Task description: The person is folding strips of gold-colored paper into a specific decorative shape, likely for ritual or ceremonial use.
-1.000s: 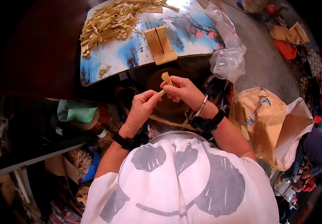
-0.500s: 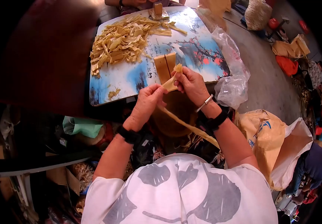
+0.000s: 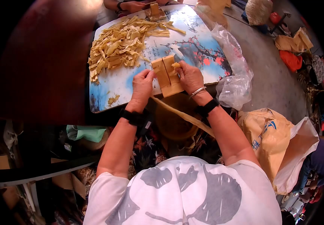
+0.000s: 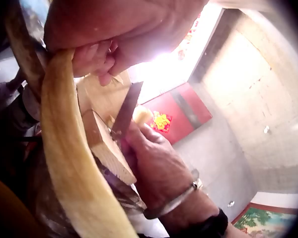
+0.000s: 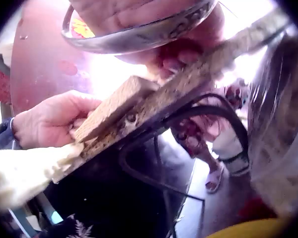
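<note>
My left hand (image 3: 142,88) grips a long pale yellow, fibrous strip (image 4: 69,144) at the left side of a wooden block (image 3: 171,90). The strip's long tail hangs from that hand toward my lap. My right hand (image 3: 192,78) is at the block's right side, and a crumpled yellow end (image 3: 175,65) sticks out of its fingers. A thin dark blade (image 4: 126,110) stands upright in the block, between the two hands. The part of the strip between the hands is mostly hidden. The block rests at the table's near edge.
A heap of short yellow pieces (image 3: 118,47) covers the far left of the patterned table (image 3: 203,48). Another person's hands (image 3: 133,6) are beyond it, near a second wooden block (image 3: 155,13). Clear plastic (image 3: 235,88) hangs off the right edge. A large sack (image 3: 265,131) stands right.
Both hands moved forward from above my lap to either side of the wooden block, and drew further apart. The strip's tail moved with them. The view tilted up, showing the other person's hands.
</note>
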### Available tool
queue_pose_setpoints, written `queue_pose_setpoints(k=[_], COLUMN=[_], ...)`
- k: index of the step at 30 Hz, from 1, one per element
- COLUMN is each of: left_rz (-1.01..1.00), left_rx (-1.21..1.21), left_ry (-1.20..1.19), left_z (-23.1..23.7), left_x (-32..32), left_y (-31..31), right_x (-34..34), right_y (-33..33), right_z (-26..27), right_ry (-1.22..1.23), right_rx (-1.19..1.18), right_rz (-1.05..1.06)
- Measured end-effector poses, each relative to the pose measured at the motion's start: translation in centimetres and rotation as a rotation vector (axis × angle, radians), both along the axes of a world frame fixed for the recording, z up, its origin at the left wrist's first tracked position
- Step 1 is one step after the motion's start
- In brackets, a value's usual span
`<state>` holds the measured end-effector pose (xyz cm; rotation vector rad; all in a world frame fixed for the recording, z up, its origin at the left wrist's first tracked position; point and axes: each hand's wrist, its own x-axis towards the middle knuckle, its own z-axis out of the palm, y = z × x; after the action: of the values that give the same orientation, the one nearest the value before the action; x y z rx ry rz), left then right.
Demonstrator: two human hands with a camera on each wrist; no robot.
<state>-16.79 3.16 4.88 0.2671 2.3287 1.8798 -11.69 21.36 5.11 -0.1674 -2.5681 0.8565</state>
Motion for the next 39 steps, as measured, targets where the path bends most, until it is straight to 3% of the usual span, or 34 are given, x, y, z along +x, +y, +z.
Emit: queue_pose_setpoints(k=[5, 7, 8, 11, 14, 17, 18, 21, 23, 25, 26, 28, 30, 31, 33, 34, 37, 39], left_rz=[-0.136, -0.158, -0.158, -0.180, -0.217, -0.159, -0.067, -0.366, -0.322, -0.275, -0.204, -0.297, -0.378, -0.391, -0.388, -0.361, -0.246, -0.234], left_rx=[0.478, 0.428, 0.428, 0.350, 0.317, -0.043, 0.088, 0.613, 0.626, 0.639, 0.532, 0.325, 0.038, -0.105, -0.377, -0.372, -0.396, -0.417], left_ry=[-0.387, -0.364, -0.357, -0.290, -0.199, 0.062, -0.305, -1.152, -1.170, -1.190, -1.102, -0.861, -0.585, -0.232, 0.483, 0.510, 0.588, 0.620], left_z=[3.0, 3.1, 3.2, 3.2, 2.2, -0.6, 0.2, -2.2, -3.0, -2.5, -1.9, -1.9, -1.8, -1.6, -0.5, 0.6, 0.9, 0.8], left_x=[4.4, 6.8, 8.3, 11.6, 14.0, 14.9, 15.6, 15.9, 16.6, 17.4, 17.6, 17.4, 17.0, 17.1, 17.3, 17.6, 18.2, 18.5], left_y=[-3.7, -4.1, -3.9, -3.6, -2.3, -3.4, -3.4, -6.3, -5.8, -4.6, -4.3, -4.2, -3.9, -3.8, -3.3, -2.8, -2.0, -1.9], right_x=[4.4, 7.5, 8.8, 11.2, 12.3, 13.3, 13.8, 16.2, 18.1, 19.7, 20.3, 20.5, 19.4, 19.2, 19.2, 19.0, 17.6, 17.4], right_y=[0.5, 0.0, -0.5, -1.9, -4.5, -5.8, -6.0, -6.9, -7.9, -8.3, -8.0, -7.1, -5.8, -5.5, -5.7, -5.8, -5.5, -5.6], right_z=[0.9, 2.1, 3.4, 3.1, 1.6, 0.5, 0.5, 0.9, 0.8, 0.0, -0.2, 0.9, 0.4, -0.2, -0.7, -0.9, -2.0, -3.2], right_ry=[-0.021, -0.041, -0.187, -0.246, -0.117, 0.048, 0.075, 0.103, 0.124, 0.108, 0.102, 0.095, 0.254, 0.282, -0.063, -0.238, -0.488, -0.443], right_rx=[-0.119, -0.211, -0.363, -0.216, -0.218, -0.207, -0.221, -0.186, -0.202, -0.368, -0.369, -0.367, -0.205, -0.182, -0.660, -0.894, -1.036, -1.010], right_rz=[0.174, 0.281, 0.300, 0.233, 0.266, 0.279, 0.267, 0.323, 0.441, 0.582, 0.533, 0.440, 0.286, 0.221, 0.092, 0.023, -0.040, -0.012])
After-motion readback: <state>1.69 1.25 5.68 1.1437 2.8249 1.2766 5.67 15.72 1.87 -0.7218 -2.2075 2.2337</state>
